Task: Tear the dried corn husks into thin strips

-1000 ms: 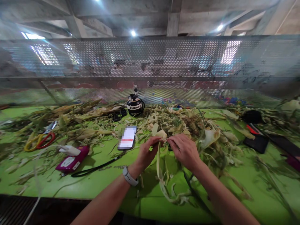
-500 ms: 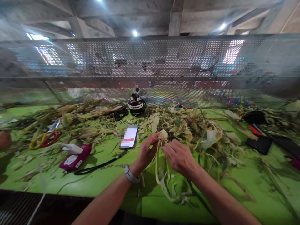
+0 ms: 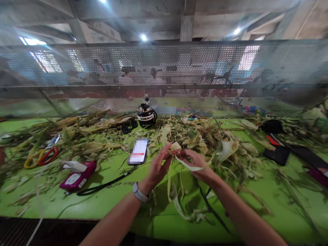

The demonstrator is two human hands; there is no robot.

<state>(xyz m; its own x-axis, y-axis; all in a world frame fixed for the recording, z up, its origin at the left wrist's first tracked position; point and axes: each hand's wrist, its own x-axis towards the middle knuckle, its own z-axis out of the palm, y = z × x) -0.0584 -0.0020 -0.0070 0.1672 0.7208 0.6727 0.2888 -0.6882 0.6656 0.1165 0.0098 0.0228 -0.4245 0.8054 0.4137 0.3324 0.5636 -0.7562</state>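
- The left hand (image 3: 160,163) is pinching a small bundle of pale, cream-and-green husk strips (image 3: 175,147) between thumb and fingers, above the middle of the bright green tabletop (image 3: 112,206).
- The right hand (image 3: 198,164) is meeting it from the other side, fingers bending in against the bundle; its tips are partly hidden, so I cannot tell whether they are pinching.
- A long whitish strip (image 3: 191,167) is running from the bundle across the right hand, while narrow greenish strips (image 3: 169,186) are hanging below.
- A pale grey band with a watch (image 3: 139,193) is circling the left wrist.
- A phone with a lit white screen (image 3: 138,151) is lying just left of the left hand.
- A magenta box-shaped device (image 3: 79,177) and scissors with yellow and red handles (image 3: 48,156) are resting farther left.
- A heap of dry, yellow-green husks (image 3: 196,134) is spreading behind the hands, near a rounded black bottle marked "ENERGY" (image 3: 146,118).
- A grey perforated metal screen (image 3: 164,63) is standing behind everything.
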